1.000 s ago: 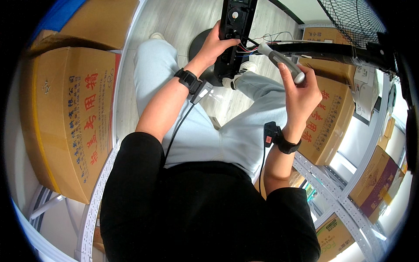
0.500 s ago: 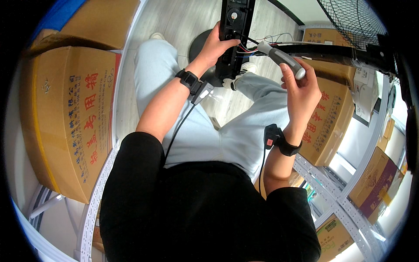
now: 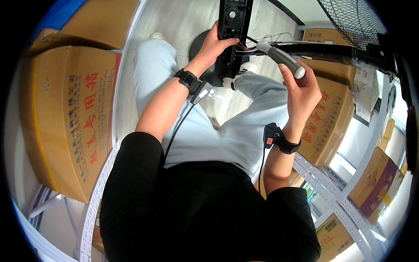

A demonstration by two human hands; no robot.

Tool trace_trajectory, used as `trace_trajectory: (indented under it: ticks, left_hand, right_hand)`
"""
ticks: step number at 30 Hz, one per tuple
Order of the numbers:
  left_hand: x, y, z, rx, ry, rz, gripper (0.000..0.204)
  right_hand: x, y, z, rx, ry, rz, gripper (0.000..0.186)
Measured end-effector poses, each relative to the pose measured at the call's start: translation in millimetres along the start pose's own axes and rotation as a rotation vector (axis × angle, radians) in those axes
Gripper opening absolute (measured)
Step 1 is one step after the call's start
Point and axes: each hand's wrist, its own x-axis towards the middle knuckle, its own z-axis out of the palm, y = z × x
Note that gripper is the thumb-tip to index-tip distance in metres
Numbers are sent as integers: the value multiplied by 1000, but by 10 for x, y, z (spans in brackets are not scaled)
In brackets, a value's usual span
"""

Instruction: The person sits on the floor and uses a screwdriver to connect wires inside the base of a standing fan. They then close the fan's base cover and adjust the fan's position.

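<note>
The left hand (image 3: pixel 214 46) grips the black panel (image 3: pixel 232 30) at the far centre; the right hand (image 3: pixel 301 85) is wrapped around the grey-handled screwdriver (image 3: pixel 281 59) just right. Best keep the panel steady and the tip square.

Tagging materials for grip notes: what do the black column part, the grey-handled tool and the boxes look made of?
Black column part under the left hand: probably moulded plastic, matt black, with screw holes and coloured wires coming out.
Grey-handled tool in the right hand: handle looks like smooth grey plastic or rubber with a white end cap.
Boxes: brown corrugated cardboard, matt, printed.
</note>
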Motion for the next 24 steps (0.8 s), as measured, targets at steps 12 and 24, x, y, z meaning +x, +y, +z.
trace_trajectory:
  ticks: [12, 24]
  left_hand:
    - [-11, 10, -112, -94, 224, -118, 55]
    - [-5, -23, -75, -127, 213, -134, 61]
  right_hand:
    - [213, -159, -104, 744, 135, -496, 29]
    - [885, -329, 672, -332, -378, -434, 39]
